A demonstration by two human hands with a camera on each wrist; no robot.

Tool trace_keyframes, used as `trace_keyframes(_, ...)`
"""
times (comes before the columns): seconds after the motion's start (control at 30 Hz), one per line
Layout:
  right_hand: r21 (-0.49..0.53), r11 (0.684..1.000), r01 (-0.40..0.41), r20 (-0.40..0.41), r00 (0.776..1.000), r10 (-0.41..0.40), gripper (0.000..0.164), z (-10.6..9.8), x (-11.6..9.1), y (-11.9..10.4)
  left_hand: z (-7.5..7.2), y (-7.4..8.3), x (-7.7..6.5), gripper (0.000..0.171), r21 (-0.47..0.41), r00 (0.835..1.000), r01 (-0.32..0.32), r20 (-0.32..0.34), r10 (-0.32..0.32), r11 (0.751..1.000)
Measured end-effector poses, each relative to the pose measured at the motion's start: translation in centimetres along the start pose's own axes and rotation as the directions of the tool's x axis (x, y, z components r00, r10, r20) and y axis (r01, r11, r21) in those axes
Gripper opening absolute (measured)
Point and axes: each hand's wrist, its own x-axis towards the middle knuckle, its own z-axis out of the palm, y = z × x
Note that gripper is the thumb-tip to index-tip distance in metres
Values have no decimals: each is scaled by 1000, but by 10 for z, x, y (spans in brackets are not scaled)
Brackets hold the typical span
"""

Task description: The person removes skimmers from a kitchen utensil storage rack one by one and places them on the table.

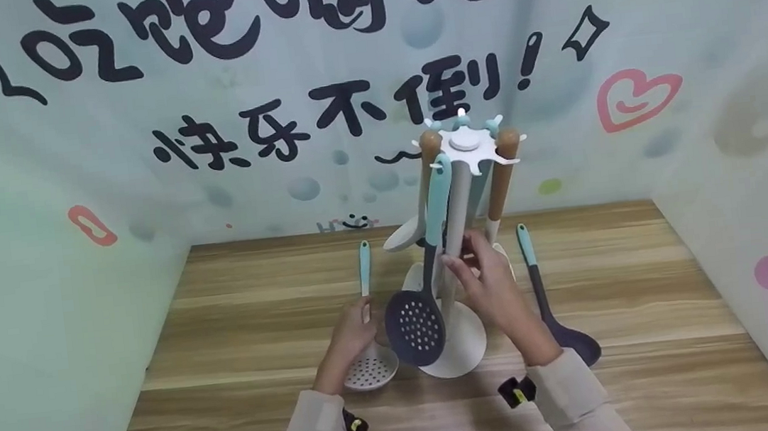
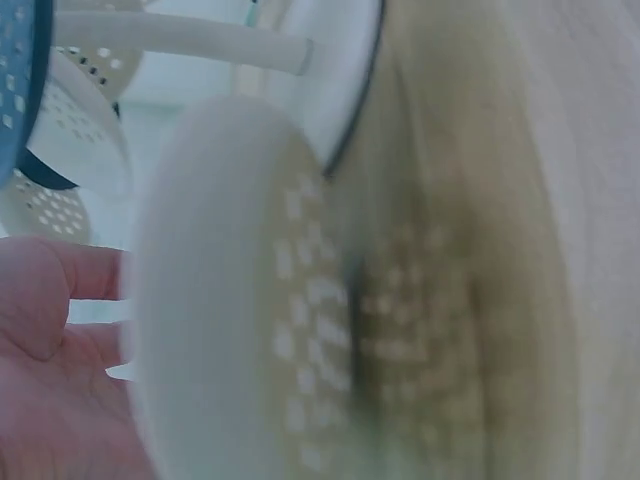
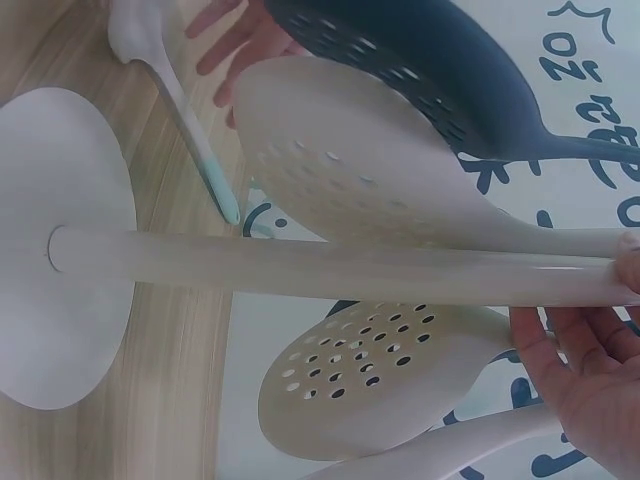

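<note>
My right hand [image 1: 491,286] grips the white pole [image 3: 370,270] of a utensil stand, thumb on one side and fingers on the other. A dark skimmer [image 1: 416,326] with a turquoise handle hangs at the stand's front left. My left hand [image 1: 355,333] is over a white skimmer [image 1: 372,372] lying on the table left of the stand's base [image 1: 466,349]. In the right wrist view the left hand's fingers [image 3: 215,60] look spread and relaxed. The skimmer's perforated bowl [image 2: 210,300] looms blurred in the left wrist view, hiding part of that hand.
A dark ladle [image 1: 560,332] with a turquoise handle lies on the wooden table [image 1: 663,286] to the right. More utensils hang from the stand's white hook top [image 1: 469,146], including wooden-handled ones. A printed cloth backdrop [image 1: 266,185] rises behind the table.
</note>
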Motion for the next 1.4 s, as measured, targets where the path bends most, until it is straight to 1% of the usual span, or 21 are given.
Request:
trace_keyframes(0.07, -1, 1000, 1, -2, 1000, -1, 31, 0, 0, 0, -3, 7, -2, 44, -28, 1000, -19, -6, 19, 999)
trace_keyframes(0.2, -1, 1000, 8, -1, 1000, -8, 31, -1, 0, 0, -9, 23, -7, 43, -69, 996, -81, -32, 79, 994)
trace_keyframes(0.3, 0, 1000, 6, 2, 1000, -6, 31, 0, -1, 0, -13, 36, -12, 43, -89, 987, -146, -74, 140, 985)
trace_keyframes(0.37, 2, 1000, 5, 3, 1000, -5, 31, 0, -1, 0, -16, 46, -16, 43, -115, 977, -194, -111, 182, 974)
trace_keyframes(0.43, 2, 1000, 7, 0, 1000, -7, 31, 0, -1, -1, -17, 57, -21, 41, -139, 959, -259, -153, 238, 956)
trace_keyframes(0.5, -5, 1000, 22, -6, 1000, -22, 30, 0, -1, -1, -18, 69, -26, 39, -173, 935, -329, -194, 296, 928)
trace_keyframes(0.53, -10, 1000, 29, -10, 1000, -29, 30, 0, -1, 0, -18, 74, -28, 37, -186, 921, -366, -211, 326, 912)
trace_keyframes(0.6, -19, 999, 41, -15, 999, -41, 31, 1, -1, 0, -18, 85, -34, 34, -205, 888, -440, -245, 390, 874)
trace_keyframes(0.67, -27, 999, 45, -17, 999, -46, 31, 1, 0, 1, -18, 95, -40, 32, -223, 857, -498, -272, 437, 838)
trace_keyframes(0.77, -26, 999, 32, -18, 999, -32, 32, 1, 0, 1, -19, 107, -49, 30, -240, 826, -552, -286, 485, 798)
trace_keyframes(0.8, -26, 999, 26, -18, 999, -27, 32, 1, 0, 1, -18, 110, -51, 30, -254, 821, -562, -283, 495, 787)
trace_keyframes(0.87, -26, 1000, 17, -20, 1000, -17, 32, 2, 0, 1, -18, 115, -56, 30, -258, 814, -574, -277, 510, 777)
trace_keyframes(0.93, -26, 1000, 11, -21, 1000, -12, 32, 2, 0, 1, -18, 118, -59, 30, -250, 808, -584, -270, 524, 772)
trace_keyframes(1.03, -25, 1000, 7, -24, 1000, -8, 31, 2, 0, 1, -17, 122, -62, 31, -221, 798, -596, -267, 540, 772)
trace_keyframes(1.23, -21, 1000, 18, -28, 999, -19, 31, 2, 0, 1, -15, 123, -62, 32, -230, 780, -622, -263, 567, 749)
trace_keyframes(1.3, -22, 1000, 20, -28, 999, -21, 31, 2, 0, 0, -15, 123, -62, 31, -229, 779, -623, -263, 569, 748)
trace_keyframes(1.4, -22, 1000, 21, -29, 999, -21, 32, 3, 0, 0, -15, 125, -64, 30, -220, 787, -613, -260, 560, 759)
